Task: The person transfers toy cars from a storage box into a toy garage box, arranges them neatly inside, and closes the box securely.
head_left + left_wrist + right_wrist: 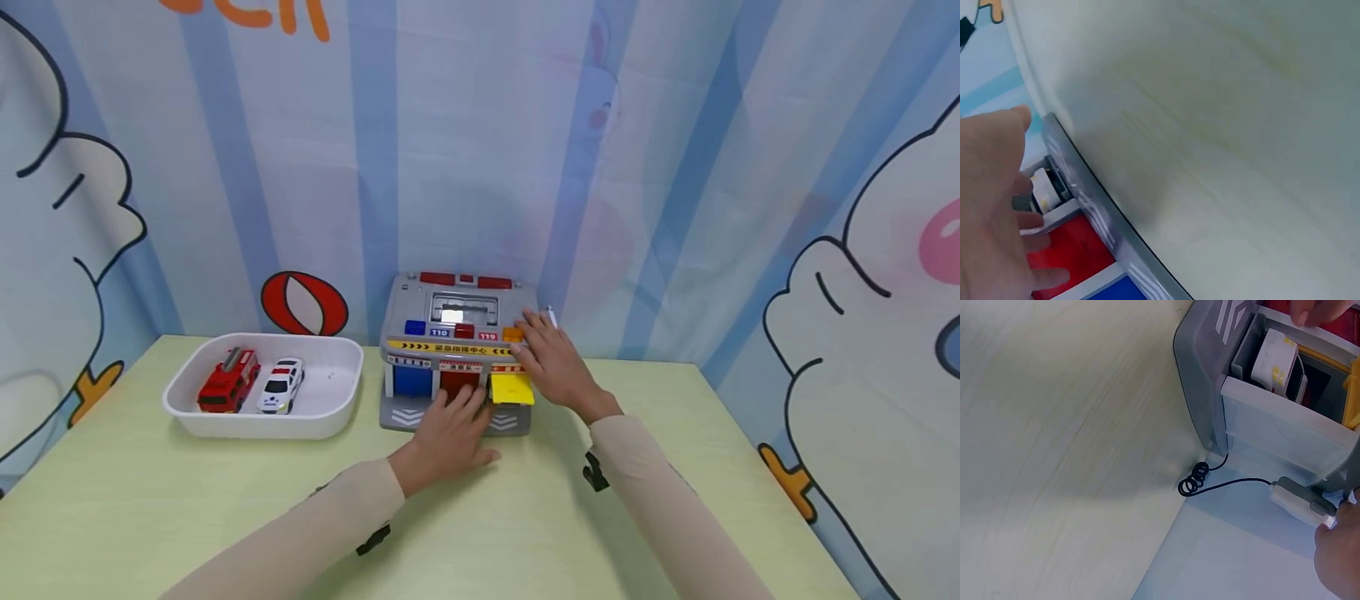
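A grey toy emergency station (453, 348) stands at the back of the table. Its yellow door (512, 388) is raised, while the red door (457, 382) and blue door (412, 381) are down. Inside the bay under the yellow door is a white toy vehicle (1275, 359), partly hidden. My left hand (446, 433) is at the station's front, fingers extended over the red door and beside the open bay. My right hand (558, 367) rests on the station's right upper edge, fingertips at the orange button (513, 334).
To the left, a white tray (262, 425) holds a red toy fire truck (229, 382) and a white toy police car (282, 386). On the station's right side hangs a white and grey handset (1300, 501) with a coiled black cord (1194, 479). A printed curtain (480, 167) hangs behind the table.
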Demonstrator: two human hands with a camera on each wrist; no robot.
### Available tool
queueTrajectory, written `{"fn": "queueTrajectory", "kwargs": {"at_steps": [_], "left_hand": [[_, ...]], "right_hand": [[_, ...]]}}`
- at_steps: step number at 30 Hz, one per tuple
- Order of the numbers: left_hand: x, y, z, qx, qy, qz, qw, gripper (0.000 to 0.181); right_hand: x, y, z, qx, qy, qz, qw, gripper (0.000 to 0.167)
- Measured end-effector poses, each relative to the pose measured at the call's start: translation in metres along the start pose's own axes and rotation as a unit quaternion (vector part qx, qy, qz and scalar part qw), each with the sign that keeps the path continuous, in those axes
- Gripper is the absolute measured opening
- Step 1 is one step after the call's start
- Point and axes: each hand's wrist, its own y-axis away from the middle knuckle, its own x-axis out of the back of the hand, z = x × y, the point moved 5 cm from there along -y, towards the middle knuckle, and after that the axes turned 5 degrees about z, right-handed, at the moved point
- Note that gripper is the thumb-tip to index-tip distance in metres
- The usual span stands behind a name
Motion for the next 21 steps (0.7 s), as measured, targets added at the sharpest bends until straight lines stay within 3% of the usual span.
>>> {"fn": "queueTrajectory", "kwargs": {"at_steps": [8,11,21], "left_hand": [[0.016,0.019,0.017,-0.049,0.094,-0.014,0.9943,0.08],[0.023,0.026,0.023,-0.07,0.109,-0.009,0.9916,0.081],[0.038,0.041,0.029,-0.097,0.144,0.015,0.9847,0.077]], "right_hand": [[0.001,0.0,0.0,0.002,-0.003,0.002,1.0,0.059],[0.002,0.0,-0.001,0.003,-0.005,0.003,1.0,0.059],[-0.001,0.0,0.001,0.0,-0.002,-0.001,1.0,0.06]]}}
